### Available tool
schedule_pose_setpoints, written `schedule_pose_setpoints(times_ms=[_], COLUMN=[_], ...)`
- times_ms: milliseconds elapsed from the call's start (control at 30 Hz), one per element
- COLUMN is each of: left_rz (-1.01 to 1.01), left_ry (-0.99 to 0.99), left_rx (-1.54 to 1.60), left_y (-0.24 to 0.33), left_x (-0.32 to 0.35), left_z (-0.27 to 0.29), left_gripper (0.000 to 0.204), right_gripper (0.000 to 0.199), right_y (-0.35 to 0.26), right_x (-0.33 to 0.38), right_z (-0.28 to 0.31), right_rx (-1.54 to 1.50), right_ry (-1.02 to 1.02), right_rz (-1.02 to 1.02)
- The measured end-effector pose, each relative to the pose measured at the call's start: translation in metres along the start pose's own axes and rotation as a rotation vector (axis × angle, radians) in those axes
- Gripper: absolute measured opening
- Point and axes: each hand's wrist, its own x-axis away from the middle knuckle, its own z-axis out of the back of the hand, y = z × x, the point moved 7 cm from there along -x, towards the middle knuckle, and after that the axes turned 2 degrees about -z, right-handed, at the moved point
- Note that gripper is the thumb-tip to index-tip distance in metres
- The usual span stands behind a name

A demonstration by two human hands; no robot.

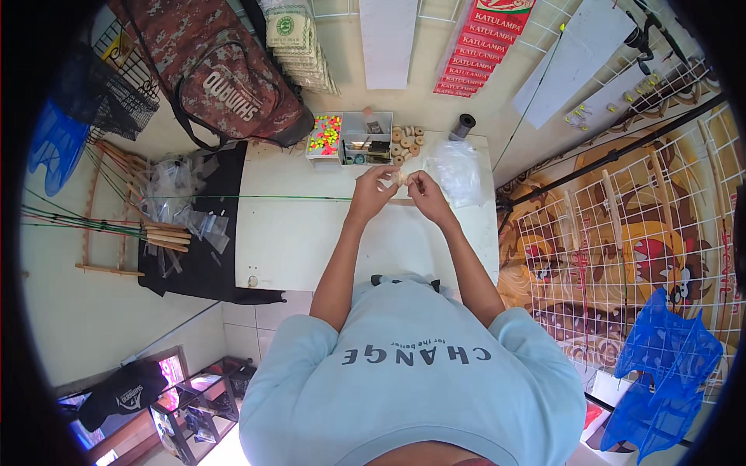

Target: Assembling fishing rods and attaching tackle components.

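Both hands meet over the white table (291, 241), in front of the containers at its back. My left hand (371, 192) pinches one side of a small, pale, round piece (400, 178) that looks like a wooden spool. On its other side, the closed fingers of my right hand (428, 195) grip the same piece. Fine details between the fingertips are too small to make out. A thin green fishing rod (303, 198) comes in from the left across the table and reaches my left wrist. Just beyond the hands lie several wooden spools (406, 138).
A divided tray (365, 123) holds bright beads (325, 133) and small items. Clear plastic bags (456, 172) and a black spool (463, 126) sit right. More rods (167, 235) and a black cloth (175, 272) are left; a camouflage bag (233, 85) stands behind. A wire rack (622, 202) borders the right.
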Motion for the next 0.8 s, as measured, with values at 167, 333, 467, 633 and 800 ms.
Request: schedule_pose_setpoints(times_ms=[167,333,467,633,800], left_rz=[0.142,0.181,0.182,0.18,0.121], left_ry=[0.041,0.077,0.042,0.033,0.008], left_rx=[0.126,0.208,0.182,0.084,0.022], left_y=[-0.014,-0.016,-0.013,-0.01,-0.004], left_x=[0.004,0.003,0.002,0.002,-0.002], left_z=[-0.004,-0.008,-0.007,-0.003,-0.005], left_gripper=[0.035,0.033,0.034,0.036,0.032], right_gripper=[0.011,0.013,0.026,0.053,0.043], right_y=[-0.006,-0.009,-0.016,-0.035,-0.024], right_x=[0.003,0.004,0.008,0.008,0.005], right_z=[0.003,0.005,0.015,0.012,0.014], right_rx=[0.083,0.148,0.133,0.121,0.232], right_ry=[0.07,0.061,0.117,-0.052,-0.039], right_rz=[0.018,0.038,0.05,0.098,0.038])
